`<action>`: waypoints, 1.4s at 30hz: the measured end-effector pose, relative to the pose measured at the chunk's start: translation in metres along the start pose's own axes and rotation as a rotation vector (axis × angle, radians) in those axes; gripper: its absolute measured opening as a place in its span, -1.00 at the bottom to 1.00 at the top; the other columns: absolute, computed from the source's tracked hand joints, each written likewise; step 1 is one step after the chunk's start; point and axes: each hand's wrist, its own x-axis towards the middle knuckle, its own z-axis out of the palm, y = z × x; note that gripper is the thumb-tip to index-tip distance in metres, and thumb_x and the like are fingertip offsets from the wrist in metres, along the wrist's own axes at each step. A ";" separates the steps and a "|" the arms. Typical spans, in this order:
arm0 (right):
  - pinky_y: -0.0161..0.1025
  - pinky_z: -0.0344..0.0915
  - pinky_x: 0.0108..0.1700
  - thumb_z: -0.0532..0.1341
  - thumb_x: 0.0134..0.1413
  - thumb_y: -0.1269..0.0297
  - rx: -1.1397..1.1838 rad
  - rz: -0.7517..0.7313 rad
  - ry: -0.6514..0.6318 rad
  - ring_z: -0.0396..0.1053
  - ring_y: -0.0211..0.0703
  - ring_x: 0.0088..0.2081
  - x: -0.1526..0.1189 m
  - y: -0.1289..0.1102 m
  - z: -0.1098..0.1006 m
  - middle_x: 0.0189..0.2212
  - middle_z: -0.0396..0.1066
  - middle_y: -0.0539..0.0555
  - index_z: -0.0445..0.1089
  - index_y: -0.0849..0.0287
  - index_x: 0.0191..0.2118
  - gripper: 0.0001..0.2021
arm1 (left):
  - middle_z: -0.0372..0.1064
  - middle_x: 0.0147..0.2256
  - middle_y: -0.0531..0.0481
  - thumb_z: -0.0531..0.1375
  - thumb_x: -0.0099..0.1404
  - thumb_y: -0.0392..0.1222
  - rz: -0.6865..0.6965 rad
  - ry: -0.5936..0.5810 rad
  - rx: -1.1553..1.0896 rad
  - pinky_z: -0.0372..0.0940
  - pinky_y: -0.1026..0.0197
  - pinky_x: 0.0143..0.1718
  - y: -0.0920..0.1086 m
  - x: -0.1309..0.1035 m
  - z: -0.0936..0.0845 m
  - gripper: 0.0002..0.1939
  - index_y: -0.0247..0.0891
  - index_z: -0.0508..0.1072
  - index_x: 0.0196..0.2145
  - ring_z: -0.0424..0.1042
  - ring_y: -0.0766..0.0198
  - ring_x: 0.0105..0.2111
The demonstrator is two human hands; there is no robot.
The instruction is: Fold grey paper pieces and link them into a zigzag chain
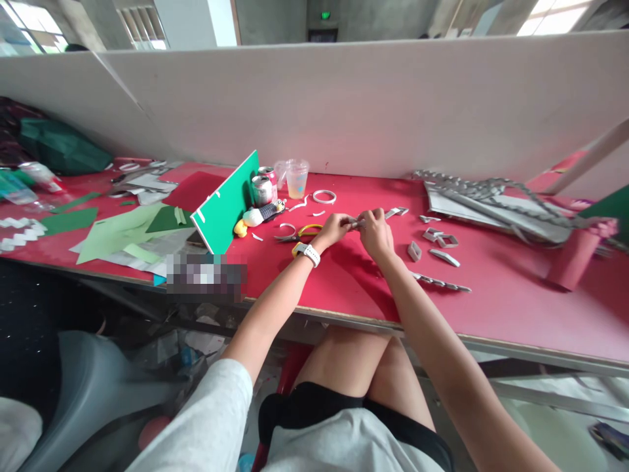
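The left hand (pixel 338 227) and right hand (pixel 376 235) meet, fingertips pinching a small greyish folded piece (pixel 358 224) between them, just above the table top. Going left to right, a dark green bag (pixel 63 145) lies at the far left, then light green paper (pixel 120 229) and a red sheet (pixel 199 193). A green board (pixel 227 206) stands on edge, separating those sheets from two drink cans (pixel 263 191), a plush toy (pixel 265 214) and a plastic cup (pixel 297 178). Scissors (pixel 285 239) with yellow handles lie near the left hand, a white ring (pixel 325 202) behind them. Right of the hands are loose grey folded pieces (pixel 414 252), a linked grey strip (pixel 445 284), a grey braid (pixel 466 185) and a red cylinder (pixel 570 259). The cans' markings are too small to read. The red table (pixel 496 314) runs along a pale partition (pixel 373 105); beyond it, a green sign (pixel 325 14) glows on a grey wall.
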 end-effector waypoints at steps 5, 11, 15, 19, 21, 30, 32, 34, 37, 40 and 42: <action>-0.26 0.13 -0.42 0.11 0.14 0.40 0.094 0.011 0.021 0.19 -0.23 -0.46 0.000 0.000 -0.004 -0.15 0.26 0.15 0.41 0.15 -0.16 -0.81 | 0.50 -0.45 -0.07 0.20 0.17 -0.32 0.002 -0.006 -0.002 0.25 0.24 -0.31 0.002 0.000 0.001 -0.90 -0.37 0.52 -0.42 0.40 0.28 -0.39; -0.18 0.27 -0.31 0.19 0.01 0.40 0.294 -0.006 0.062 0.21 -0.23 -0.46 0.002 0.004 -0.004 -0.23 0.25 0.12 0.42 0.14 -0.22 -0.83 | 0.48 -0.46 -0.04 0.27 0.16 -0.17 -0.002 0.014 -0.034 0.25 0.21 -0.30 0.007 -0.002 -0.003 -0.84 -0.35 0.50 -0.44 0.40 0.27 -0.39; -0.15 0.31 -0.24 0.25 -0.12 0.41 0.647 0.088 0.052 0.26 -0.21 -0.41 0.007 0.010 -0.002 -0.27 0.29 0.08 0.40 0.17 -0.36 -0.89 | 0.47 -0.46 -0.02 0.31 0.13 -0.05 -0.016 0.019 -0.093 0.26 0.23 -0.31 0.012 -0.004 -0.007 -0.73 -0.36 0.48 -0.45 0.39 0.30 -0.41; -0.17 0.33 -0.32 0.31 -0.19 0.31 0.947 0.234 -0.002 0.31 -0.23 -0.46 0.012 0.015 0.001 -0.37 0.33 0.02 0.34 0.17 -0.42 -0.85 | 0.50 -0.42 -0.07 0.31 0.13 0.07 -0.054 0.043 -0.185 0.35 0.17 -0.23 0.016 -0.004 -0.006 -0.62 -0.37 0.49 -0.37 0.46 0.26 -0.36; -0.19 0.33 -0.35 0.34 -0.20 0.22 1.034 0.269 -0.029 0.33 -0.23 -0.48 0.013 0.017 0.002 -0.43 0.33 -0.01 0.34 0.16 -0.42 -0.79 | 0.51 -0.39 -0.09 0.31 0.13 0.09 -0.066 0.065 -0.223 0.38 0.13 -0.18 0.016 -0.004 -0.005 -0.60 -0.37 0.49 -0.36 0.48 0.24 -0.34; -0.29 0.24 -0.43 0.43 -0.28 0.09 1.352 0.401 -0.159 0.29 -0.27 -0.51 0.013 0.022 -0.001 -0.57 0.37 -0.01 0.36 0.18 -0.49 -0.67 | 0.55 -0.33 -0.12 0.34 0.09 0.01 -0.095 0.073 -0.267 0.40 0.06 -0.10 0.023 -0.008 -0.004 -0.65 -0.36 0.50 -0.31 0.53 0.19 -0.28; -0.30 0.23 -0.43 0.43 -0.27 0.09 1.388 0.417 -0.185 0.27 -0.27 -0.51 0.014 0.023 0.000 -0.57 0.37 -0.01 0.37 0.18 -0.49 -0.68 | 0.55 -0.34 -0.11 0.34 0.09 -0.03 -0.092 0.056 -0.231 0.39 0.07 -0.10 0.027 -0.009 -0.006 -0.69 -0.35 0.52 -0.33 0.53 0.19 -0.28; -0.30 0.22 -0.44 0.44 -0.26 0.08 1.416 0.430 -0.206 0.25 -0.29 -0.53 0.014 0.025 0.003 -0.60 0.35 -0.03 0.36 0.18 -0.50 -0.67 | 0.54 -0.37 -0.10 0.34 0.09 -0.07 -0.082 0.040 -0.185 0.38 0.10 -0.15 0.032 -0.010 -0.007 -0.74 -0.34 0.54 -0.38 0.52 0.19 -0.31; -0.32 0.18 -0.48 0.45 -0.28 0.08 1.443 0.447 -0.221 0.20 -0.32 -0.56 0.015 0.027 0.007 -0.63 0.31 -0.06 0.36 0.18 -0.52 -0.66 | 0.53 -0.40 -0.09 0.35 0.05 -0.11 -0.058 0.024 -0.124 0.35 0.14 -0.20 0.039 -0.011 -0.010 -0.79 -0.33 0.55 -0.42 0.49 0.20 -0.34; -0.33 0.12 -0.53 0.46 -0.30 0.07 1.460 0.470 -0.221 0.15 -0.34 -0.59 0.016 0.027 0.007 -0.65 0.28 -0.07 0.36 0.18 -0.52 -0.66 | 0.54 -0.37 -0.09 0.33 0.07 -0.10 -0.044 0.004 -0.110 0.35 0.15 -0.19 0.043 -0.012 -0.010 -0.78 -0.32 0.55 -0.39 0.49 0.20 -0.32; -0.32 0.13 -0.52 0.46 -0.30 0.07 1.471 0.482 -0.219 0.15 -0.33 -0.59 0.015 0.026 0.006 -0.65 0.28 -0.07 0.36 0.18 -0.52 -0.66 | 0.54 -0.35 -0.10 0.31 0.09 -0.08 -0.043 -0.009 -0.112 0.35 0.14 -0.17 0.044 -0.012 -0.010 -0.77 -0.32 0.55 -0.37 0.50 0.20 -0.30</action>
